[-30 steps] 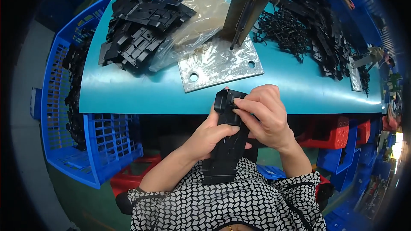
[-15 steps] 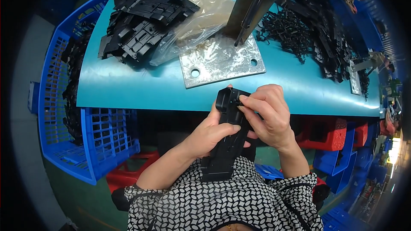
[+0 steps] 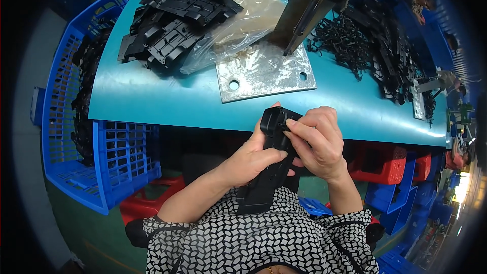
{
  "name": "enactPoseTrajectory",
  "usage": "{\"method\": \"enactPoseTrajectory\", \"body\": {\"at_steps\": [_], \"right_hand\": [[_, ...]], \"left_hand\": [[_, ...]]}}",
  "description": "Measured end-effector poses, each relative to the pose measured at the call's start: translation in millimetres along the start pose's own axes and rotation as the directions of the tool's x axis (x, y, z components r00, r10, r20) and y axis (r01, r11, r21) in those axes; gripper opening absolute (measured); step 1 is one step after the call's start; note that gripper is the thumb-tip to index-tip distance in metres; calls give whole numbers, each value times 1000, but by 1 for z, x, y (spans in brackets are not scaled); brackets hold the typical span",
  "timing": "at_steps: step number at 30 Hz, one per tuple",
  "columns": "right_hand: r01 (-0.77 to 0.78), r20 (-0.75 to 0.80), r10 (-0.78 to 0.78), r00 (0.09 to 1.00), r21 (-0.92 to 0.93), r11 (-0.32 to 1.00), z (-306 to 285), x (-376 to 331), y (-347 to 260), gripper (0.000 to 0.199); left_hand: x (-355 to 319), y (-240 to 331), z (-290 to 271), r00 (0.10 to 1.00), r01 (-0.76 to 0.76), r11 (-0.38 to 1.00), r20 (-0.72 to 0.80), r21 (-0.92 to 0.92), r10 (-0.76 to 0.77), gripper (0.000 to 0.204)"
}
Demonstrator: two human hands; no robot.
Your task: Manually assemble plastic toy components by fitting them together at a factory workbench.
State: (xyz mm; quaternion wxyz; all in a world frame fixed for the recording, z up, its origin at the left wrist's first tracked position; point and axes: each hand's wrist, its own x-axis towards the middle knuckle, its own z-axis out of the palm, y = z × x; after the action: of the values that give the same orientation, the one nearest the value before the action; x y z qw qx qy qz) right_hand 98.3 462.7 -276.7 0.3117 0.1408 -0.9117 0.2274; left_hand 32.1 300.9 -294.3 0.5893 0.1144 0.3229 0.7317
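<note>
Nearest you, your left hand (image 3: pixel 252 161) is wrapped around the middle of a long black plastic moulding (image 3: pixel 269 172), fingers closed on its body, the lower end resting against your patterned blouse (image 3: pixel 253 238). Your right hand (image 3: pixel 317 142) is pinched on the top end of that same part, thumb and fingertips pressed together on the edge by the rounded head. Over the last second the part has barely shifted: it sits at the same tilt, just in front of the near edge of the teal table (image 3: pixel 167 101). Only your right fingers have crept a little along the top, which suggests you are still working at that end, fitting or trimming something too small to make out.

Beyond your hands, a drilled metal base plate (image 3: pixel 264 71) lies flat on the table with an upright post (image 3: pixel 304 10) rising from it. Left of it sits a stack of black moulded parts (image 3: pixel 172 20), partly beside a clear plastic bag (image 3: pixel 243 20). To the right lies a tangle of small black pieces (image 3: pixel 365 45). A blue crate (image 3: pixel 91 137) stands at your far left, below the table edge.
</note>
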Motion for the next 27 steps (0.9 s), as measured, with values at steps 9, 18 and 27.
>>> {"method": "enactPoseTrajectory", "body": {"at_steps": [9,18,27], "right_hand": [[-56,-31,57,998,28,998,1,-1,-6,30],[-107,-7,108,994,107,989,1,-3,-12,27],[-256,226,196,954,275,927,-7,5,-3,35]], "left_hand": [[1,-5,-1,999,-41,996,-38,-84,38,66],[-5,-3,1,983,-166,957,-40,237,180,45],[-2,9,-8,983,-19,996,-184,-88,2,35]]}}
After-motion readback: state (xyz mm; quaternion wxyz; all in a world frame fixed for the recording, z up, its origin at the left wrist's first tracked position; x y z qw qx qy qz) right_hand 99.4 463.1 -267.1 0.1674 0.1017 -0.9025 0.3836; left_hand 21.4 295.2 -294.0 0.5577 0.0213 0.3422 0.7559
